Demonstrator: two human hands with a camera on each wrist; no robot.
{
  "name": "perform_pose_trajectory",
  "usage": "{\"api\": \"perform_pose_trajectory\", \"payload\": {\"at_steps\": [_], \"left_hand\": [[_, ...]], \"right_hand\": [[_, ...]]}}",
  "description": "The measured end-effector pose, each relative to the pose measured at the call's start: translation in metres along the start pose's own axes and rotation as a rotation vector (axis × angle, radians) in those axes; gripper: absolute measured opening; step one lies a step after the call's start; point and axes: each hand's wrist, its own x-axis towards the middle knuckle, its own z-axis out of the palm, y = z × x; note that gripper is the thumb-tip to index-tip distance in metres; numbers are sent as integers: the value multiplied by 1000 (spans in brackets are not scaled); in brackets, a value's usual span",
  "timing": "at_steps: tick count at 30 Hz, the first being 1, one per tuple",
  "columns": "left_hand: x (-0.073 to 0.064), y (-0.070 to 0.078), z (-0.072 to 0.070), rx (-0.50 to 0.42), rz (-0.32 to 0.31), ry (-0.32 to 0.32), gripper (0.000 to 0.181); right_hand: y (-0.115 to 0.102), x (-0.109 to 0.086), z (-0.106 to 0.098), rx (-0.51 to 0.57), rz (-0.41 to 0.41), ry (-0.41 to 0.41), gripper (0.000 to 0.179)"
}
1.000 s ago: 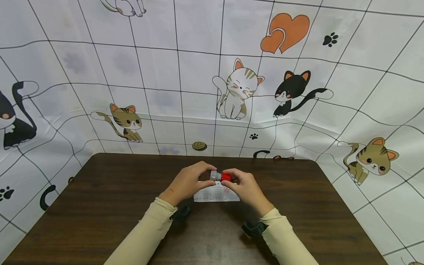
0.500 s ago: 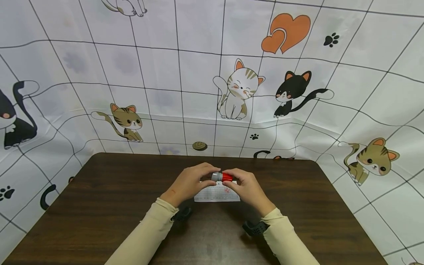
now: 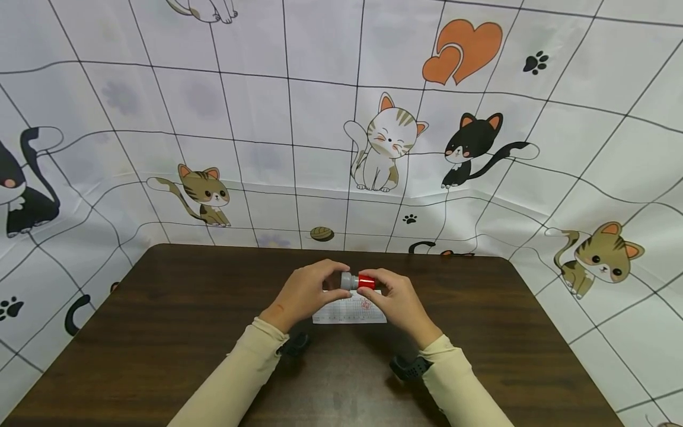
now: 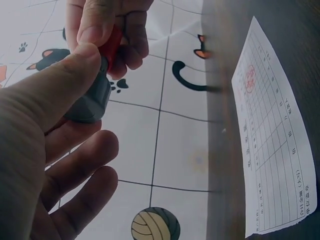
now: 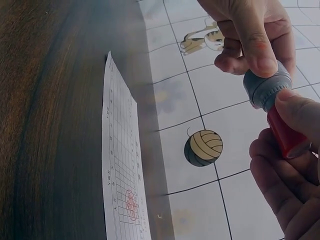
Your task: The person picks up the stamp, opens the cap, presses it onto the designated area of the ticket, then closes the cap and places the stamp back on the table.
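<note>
Both hands meet above the middle of the table (image 3: 160, 308), holding one small stamp (image 3: 356, 281) between them, lifted clear of the wood. Your left hand (image 3: 306, 293) pinches the grey cap end (image 5: 267, 85) with thumb and fingertips; your right hand (image 3: 397, 302) pinches the red body (image 5: 285, 135) the same way. Just below them a printed slip of paper (image 3: 349, 311) lies flat on the table, with a red mark (image 4: 250, 79) already on it.

You look to be at the cap step: the two halves sit end to end, though from these angles you cannot tell whether the cap is fully seated or partly drawn off. Whichever way it goes, the next move calls for a straight push or pull along the stamp's axis, with both pinches firm so neither half slips, and the inked face kept away from your fingers and the slip.
</note>
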Motion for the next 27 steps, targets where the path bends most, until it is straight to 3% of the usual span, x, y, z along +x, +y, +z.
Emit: {"api": "perform_pose_trajectory", "payload": {"at_steps": [11, 19, 27], "left_hand": [[0, -3, -1, -23, 11, -50, 46], [-1, -1, 1, -31, -19, -13, 46], [0, -2, -1, -29, 25, -66, 46]], "right_hand": [[-1, 0, -1, -31, -14, -30, 30], [-3, 0, -2, -8, -24, -5, 29], [-1, -1, -1, 4, -14, -51, 29]]}}
